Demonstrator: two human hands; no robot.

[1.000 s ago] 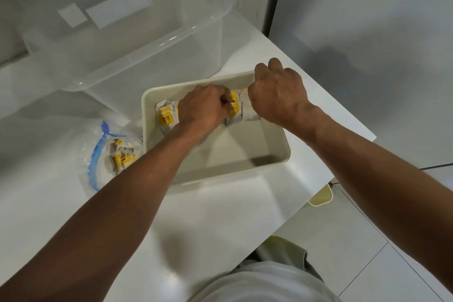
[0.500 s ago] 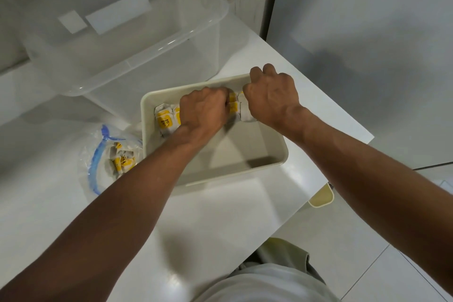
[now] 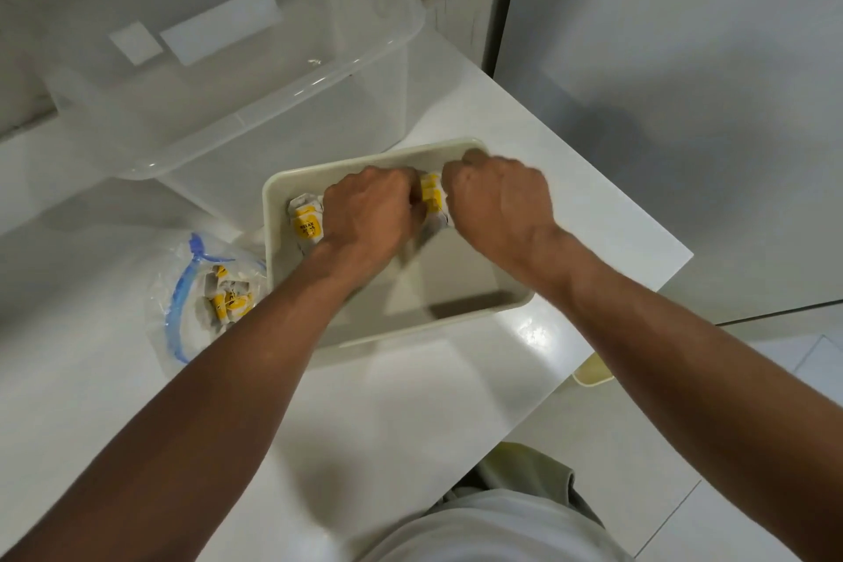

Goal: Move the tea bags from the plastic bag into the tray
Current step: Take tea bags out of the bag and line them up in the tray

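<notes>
White countertop [image 3: 410, 415], floor at lower right. Plastic bag [image 3: 182, 269] mid left, just beside the tray [image 3: 433, 326], has several tea bags [image 3: 230, 301] inside. Left hand [image 3: 369, 210] and right hand [image 3: 499, 205] both curl onto the packet row [image 3: 306, 221] at the tray's far wall. Judging partway: bag not emptied. Clear bin [image 3: 228, 59] upper left.

Right hand [image 3: 499, 208] nearer left hand [image 3: 370, 211].
</notes>
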